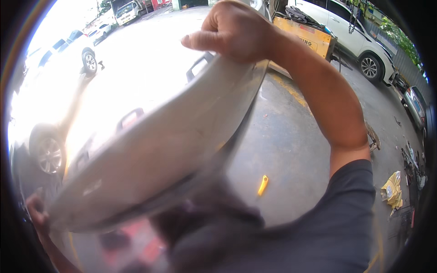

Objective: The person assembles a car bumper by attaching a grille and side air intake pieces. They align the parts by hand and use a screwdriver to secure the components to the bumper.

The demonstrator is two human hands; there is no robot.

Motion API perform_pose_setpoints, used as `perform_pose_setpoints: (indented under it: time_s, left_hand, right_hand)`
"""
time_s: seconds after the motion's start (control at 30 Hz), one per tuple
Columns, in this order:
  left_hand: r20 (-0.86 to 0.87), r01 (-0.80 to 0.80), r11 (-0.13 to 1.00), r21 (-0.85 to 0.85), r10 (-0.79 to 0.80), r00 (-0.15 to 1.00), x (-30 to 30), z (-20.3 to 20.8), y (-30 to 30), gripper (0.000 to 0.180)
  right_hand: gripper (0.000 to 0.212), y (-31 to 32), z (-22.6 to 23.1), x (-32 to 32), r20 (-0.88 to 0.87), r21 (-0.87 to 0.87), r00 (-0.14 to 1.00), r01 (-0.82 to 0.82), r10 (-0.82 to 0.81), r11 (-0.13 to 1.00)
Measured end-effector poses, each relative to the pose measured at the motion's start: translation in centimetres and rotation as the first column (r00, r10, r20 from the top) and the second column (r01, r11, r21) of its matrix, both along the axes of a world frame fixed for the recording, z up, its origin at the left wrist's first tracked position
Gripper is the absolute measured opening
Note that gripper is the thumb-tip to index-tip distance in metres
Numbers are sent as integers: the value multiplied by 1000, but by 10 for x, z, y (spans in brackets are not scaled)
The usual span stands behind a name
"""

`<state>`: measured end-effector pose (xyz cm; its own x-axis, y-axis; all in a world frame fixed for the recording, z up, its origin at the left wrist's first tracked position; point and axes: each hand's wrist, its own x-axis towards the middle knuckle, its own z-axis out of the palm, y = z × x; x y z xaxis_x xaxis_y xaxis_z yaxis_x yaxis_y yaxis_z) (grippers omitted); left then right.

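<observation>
A long, curved grey car body panel point(168, 136) is held up slantwise in front of me, with slotted tabs along its far edge. My right hand point(239, 34) is closed on its upper end, thumb stretched out to the left. Down at the left rim of the view, my left hand point(38, 211) grips the lower end; its fingers are small and partly blurred. Beyond the panel's right edge, a yellow utility knife point(262, 185) lies on the concrete floor, apart from both hands. The panel hides part of the ground behind it.
A yellow machine point(305, 36) stands at the far right, before a white car point(364, 41). Another car point(48, 150) is at left, washed out by glare. A crumpled yellow bag point(392, 191) and scattered debris point(412, 164) lie on the right. Blurred red shapes point(136, 241) show below the panel.
</observation>
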<state>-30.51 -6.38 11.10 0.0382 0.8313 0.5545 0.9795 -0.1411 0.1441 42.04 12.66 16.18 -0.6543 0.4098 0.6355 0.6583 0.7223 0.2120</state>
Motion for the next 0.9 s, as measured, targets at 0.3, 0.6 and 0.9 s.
perform_pose_setpoints:
  time_s: [0.3,0.6,0.9]
  left_hand:
    - [13,-129,822,-554,163,986,50,-116,233,47]
    - [138,-5,701,-713,147,980,82,-193,293,63]
    - [173,56,740,-670,82,981,84,-220,314,58]
  right_hand:
    - [64,86,-125,-15,126,-805,955,257,-269,535]
    - [60,97,-236,38,-72,-918,829,161,-554,361]
    - [39,-69,-291,95,-278,-957,505,-74,-817,281]
